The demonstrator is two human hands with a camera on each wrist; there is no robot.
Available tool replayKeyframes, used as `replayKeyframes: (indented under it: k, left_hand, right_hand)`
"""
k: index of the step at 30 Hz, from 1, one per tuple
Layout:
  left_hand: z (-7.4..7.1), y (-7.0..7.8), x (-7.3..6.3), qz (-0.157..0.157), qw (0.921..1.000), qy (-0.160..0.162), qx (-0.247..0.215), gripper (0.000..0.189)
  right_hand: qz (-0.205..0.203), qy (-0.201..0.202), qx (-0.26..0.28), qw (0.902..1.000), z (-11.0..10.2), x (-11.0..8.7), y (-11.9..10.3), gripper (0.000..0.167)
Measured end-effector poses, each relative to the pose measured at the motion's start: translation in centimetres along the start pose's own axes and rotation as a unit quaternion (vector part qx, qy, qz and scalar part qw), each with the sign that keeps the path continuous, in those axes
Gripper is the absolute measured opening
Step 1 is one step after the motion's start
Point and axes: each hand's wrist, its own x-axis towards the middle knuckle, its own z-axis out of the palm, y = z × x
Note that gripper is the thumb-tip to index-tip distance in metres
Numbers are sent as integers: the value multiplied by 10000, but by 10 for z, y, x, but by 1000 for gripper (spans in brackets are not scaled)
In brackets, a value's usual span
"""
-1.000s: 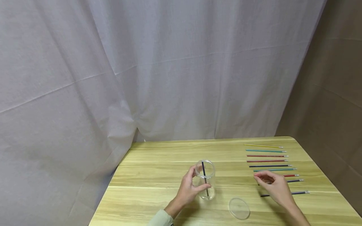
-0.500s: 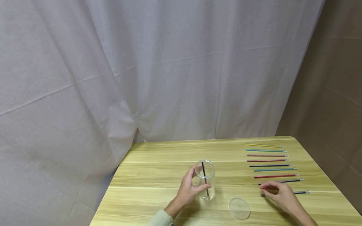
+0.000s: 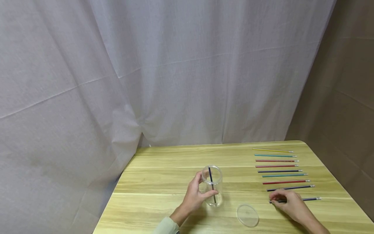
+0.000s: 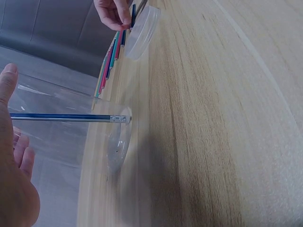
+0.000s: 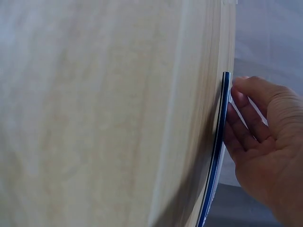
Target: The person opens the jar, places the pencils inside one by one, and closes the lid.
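My left hand (image 3: pixel 195 192) grips a clear jar (image 3: pixel 219 191) that stands upright on the wooden table. Inside the jar leans a dark blue pencil (image 4: pixel 66 117), its eraser end down at the base. On the right, my right hand (image 3: pixel 290 202) hovers over the nearest dark blue pencil (image 3: pixel 312 199), thumb and fingertips close to its eraserless end. In the right wrist view the curved fingers sit right beside this pencil (image 5: pixel 218 142), which lies flat on the table; whether they touch it is hard to tell.
A clear round lid (image 3: pixel 247 215) lies between the two hands. Beyond my right hand, several pencils lie in a column, among them a red pencil (image 3: pixel 286 182), a teal pencil (image 3: pixel 283 175) and a yellow pencil (image 3: pixel 271 150). A grey curtain (image 3: pixel 187 81) hangs behind the table.
My right hand has moved back toward me, from over the red pencil and its dark blue neighbour to the nearest dark blue pencil. The left hand and the jar stay put.
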Motion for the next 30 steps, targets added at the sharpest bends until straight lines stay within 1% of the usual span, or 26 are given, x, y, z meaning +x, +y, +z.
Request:
replayKeyframes:
  k: [3,10,17,21,25,30]
  left_hand:
    - [0,-1,0,-10,10000,-9,-17,78]
    - [1,-1,-1,72,9999,-4,81,79]
    - [0,0,0,-59,10000,-44,-10,80]
    - [0,1,0,-23,10000,-8,-15,80]
    - [1,1,0,-37,10000,-9,-46,80]
    - [0,1,0,-34,9999,13,-107,79]
  right_hand:
    - [63,-51,-55,10000,0,0,0,34]
    - [368,-363,-117,9986,-3,2,-4,32]
    - [619,-538,-190,9964,-4,4,-7,31]
    - [594,-543,-263,9964,-3,4,-7,31]
    - [447,-480,-332,9973,-2,4,-7,32]
    - [364,-608,-389,9967,-1,5,-5,31]
